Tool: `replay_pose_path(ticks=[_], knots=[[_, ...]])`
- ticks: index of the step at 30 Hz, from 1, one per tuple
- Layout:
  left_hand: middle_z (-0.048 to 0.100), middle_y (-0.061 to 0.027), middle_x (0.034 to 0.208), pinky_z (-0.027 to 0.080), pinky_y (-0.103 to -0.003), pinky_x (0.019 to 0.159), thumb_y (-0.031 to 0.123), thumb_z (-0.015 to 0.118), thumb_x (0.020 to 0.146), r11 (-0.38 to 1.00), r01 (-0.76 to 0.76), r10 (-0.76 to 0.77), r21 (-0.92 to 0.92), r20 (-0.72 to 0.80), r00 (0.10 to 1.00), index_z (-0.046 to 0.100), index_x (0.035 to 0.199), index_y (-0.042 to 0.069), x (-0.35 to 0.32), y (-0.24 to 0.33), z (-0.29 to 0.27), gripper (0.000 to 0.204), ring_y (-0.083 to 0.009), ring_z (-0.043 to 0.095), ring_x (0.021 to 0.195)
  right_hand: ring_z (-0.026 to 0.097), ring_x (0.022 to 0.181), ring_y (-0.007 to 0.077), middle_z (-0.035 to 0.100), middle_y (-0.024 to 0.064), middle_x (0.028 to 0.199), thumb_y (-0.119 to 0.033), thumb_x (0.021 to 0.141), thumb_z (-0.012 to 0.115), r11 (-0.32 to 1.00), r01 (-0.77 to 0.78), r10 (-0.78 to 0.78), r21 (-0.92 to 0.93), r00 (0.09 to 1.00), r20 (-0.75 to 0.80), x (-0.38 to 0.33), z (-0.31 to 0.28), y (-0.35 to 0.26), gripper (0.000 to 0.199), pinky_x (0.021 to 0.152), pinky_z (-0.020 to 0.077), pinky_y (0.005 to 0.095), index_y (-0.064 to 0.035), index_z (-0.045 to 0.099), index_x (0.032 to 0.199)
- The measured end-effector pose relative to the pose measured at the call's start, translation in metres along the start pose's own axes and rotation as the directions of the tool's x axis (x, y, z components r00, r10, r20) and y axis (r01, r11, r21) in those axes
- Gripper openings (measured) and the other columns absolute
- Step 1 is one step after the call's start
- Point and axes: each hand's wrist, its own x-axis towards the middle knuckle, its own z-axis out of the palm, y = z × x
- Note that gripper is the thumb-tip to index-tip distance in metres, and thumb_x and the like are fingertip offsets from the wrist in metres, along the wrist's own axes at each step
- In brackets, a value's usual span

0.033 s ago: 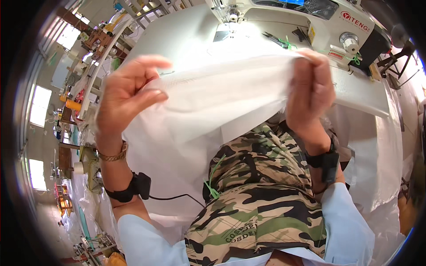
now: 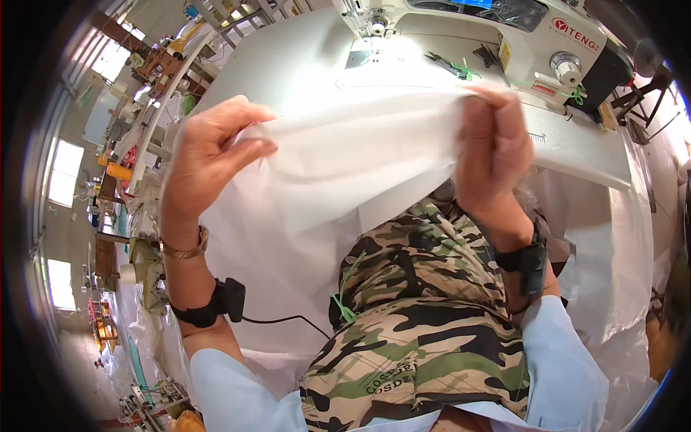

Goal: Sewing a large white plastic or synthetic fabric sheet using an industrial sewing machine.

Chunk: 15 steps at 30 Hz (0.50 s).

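A sheet of thin white fabric (image 2: 360, 144) is stretched between my hands above my lap, in front of the sewing machine. My left hand (image 2: 212, 155) holds its left end, with the thumb and forefinger on either side of the cloth. At the other end my right hand (image 2: 493, 144), blurred by motion, has its fingers bent over the upper corner. The cloth's lower part hangs down over my left side. Under the needle area (image 2: 376, 54) of the white sewing machine (image 2: 518, 43), bright light washes out part of the table.
Dark thread snips (image 2: 446, 65) with green thread lie on the machine bed. The pale sewing table (image 2: 266, 68) curves round in front of me. More white material (image 2: 612, 237) drapes at the right. A black cable (image 2: 288, 317) runs from my left armband. Racks with spools stand at the left.
Both hands have shifted slightly. My left hand's thumb and forefinger have come closer together on the fabric, and my right hand has moved a little to the left.
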Motion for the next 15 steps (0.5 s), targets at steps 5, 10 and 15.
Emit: replay_pose_path(ticks=[5,10,15], knots=[[0.066,-0.0118,0.092,0.051,-0.033,0.076,0.019,0.080,0.077,0.632,-0.250,0.425,0.734,-0.058,0.904,0.067,0.112,0.002,0.016,0.033,0.015,0.041,-0.0267,0.063,0.082,0.059,0.057,0.0241,0.058,0.0121,0.075,0.009,0.090,0.058,0.988,0.148,-0.144,-0.051,0.987,0.069,0.011,0.015,-0.006,0.017,0.054,0.0466,0.0301,0.0005,0.059,0.105],[0.069,-0.0089,0.108,0.048,-0.031,0.091,0.012,0.069,0.089,0.771,-0.382,0.485,0.510,-0.081,0.870,0.065,0.116,-0.004,0.039,0.060,0.051,0.031,-0.0197,0.064,0.101,0.063,0.063,0.0327,0.060,0.0150,0.076,0.007,0.086,0.062,0.925,0.380,-0.381,0.022,0.924,0.024,0.025,0.037,-0.014,0.021,0.054,0.0479,0.0376,0.0002,0.057,0.105],[0.054,0.0027,0.071,0.038,-0.019,0.057,0.004,0.073,0.087,0.944,-0.329,0.315,-0.006,-0.267,0.911,0.069,0.090,-0.001,0.038,0.033,0.042,0.007,-0.0021,0.045,0.065,0.062,0.060,0.0342,0.059,0.0159,0.072,-0.004,0.093,0.058,0.933,0.288,-0.310,0.217,0.948,0.071,0.030,0.057,-0.016,0.011,0.051,0.0455,0.0399,-0.0025,0.052,0.102]])
